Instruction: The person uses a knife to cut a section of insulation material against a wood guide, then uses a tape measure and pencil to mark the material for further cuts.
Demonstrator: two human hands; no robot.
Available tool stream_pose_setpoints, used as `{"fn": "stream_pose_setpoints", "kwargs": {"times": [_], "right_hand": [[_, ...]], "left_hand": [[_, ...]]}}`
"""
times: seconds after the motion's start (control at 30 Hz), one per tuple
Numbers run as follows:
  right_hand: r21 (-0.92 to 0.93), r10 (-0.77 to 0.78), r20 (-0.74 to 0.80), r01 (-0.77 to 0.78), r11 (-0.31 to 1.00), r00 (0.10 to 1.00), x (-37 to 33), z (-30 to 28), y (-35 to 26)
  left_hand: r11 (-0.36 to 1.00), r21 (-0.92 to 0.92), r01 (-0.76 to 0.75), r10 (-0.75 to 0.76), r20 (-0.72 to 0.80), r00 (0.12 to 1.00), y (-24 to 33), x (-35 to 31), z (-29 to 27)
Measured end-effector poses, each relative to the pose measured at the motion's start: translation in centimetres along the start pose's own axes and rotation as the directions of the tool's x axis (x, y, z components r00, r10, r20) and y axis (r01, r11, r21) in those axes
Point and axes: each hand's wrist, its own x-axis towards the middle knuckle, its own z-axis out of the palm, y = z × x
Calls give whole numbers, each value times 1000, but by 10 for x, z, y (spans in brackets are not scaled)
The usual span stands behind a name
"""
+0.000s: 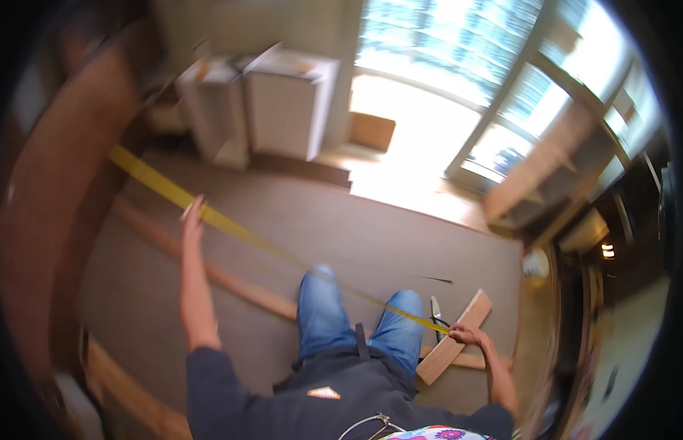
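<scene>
A yellow tape measure (246,232) stretches across my front, from the far left down to the right. My left hand (194,210) is raised on the left with the tape between its fingers, somewhat blurred by motion. Closed over the tape's near right end is my right hand (466,335), just above a short wooden board (477,311). Beside that board lies a tool with a pale blade and a dark handle (435,308). A long wooden strip (246,290) runs under my legs, across a wide brown panel (371,220).
White cabinet boxes (286,103) stand at the back left, near a bright glass door (437,44). On the right is an open wooden shelf unit (550,172). A small thin dark piece (437,279) lies on the panel. A tall brown board (63,161) rises at the left.
</scene>
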Motion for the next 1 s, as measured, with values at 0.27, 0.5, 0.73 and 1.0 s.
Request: {"fn": "stream_pose_setpoints", "kwargs": {"times": [0.27,0.5,0.73,1.0], "right_hand": [[-90,2,-193,-20,996,981,32,-39,-22],[-247,-184,-171,139,959,968,145,-48,-56],[-447,-274,-158,179,876,949,276,-18,-122],[-481,-258,-188,141,865,948,369,-7,-186]], "left_hand": [[973,141,181,-168,-98,981,-143,-37,3],[931,54,360,-352,-119,928,-234,-68,26],[899,151,412,-345,-337,876,-287,-49,36],[730,656,189,103,-379,920,-318,-32,45]]}}
